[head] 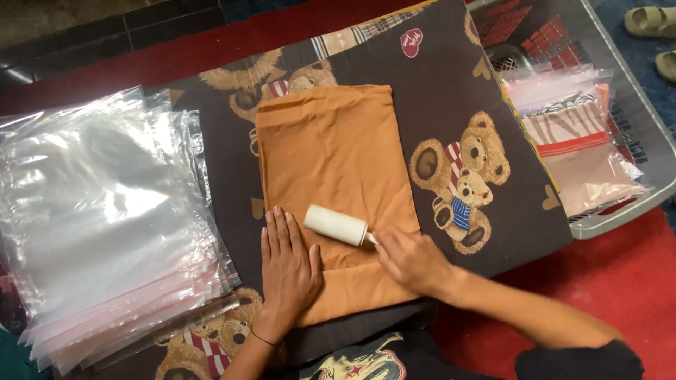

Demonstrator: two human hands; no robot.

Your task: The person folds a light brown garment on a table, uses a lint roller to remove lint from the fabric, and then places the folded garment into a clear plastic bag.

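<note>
Bear-print mat: one orange cloth, one lint roller

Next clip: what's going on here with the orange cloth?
A person is running a white lint roller over a folded orange cloth laid on a dark teddy-bear print fabric. The right hand grips the roller's handle; the left hand lies flat on the cloth's lower left edge. A stack of clear plastic bags lies to the left, a grey basket of bagged cloths to the right.

Lint roller on orange cloth
</note>
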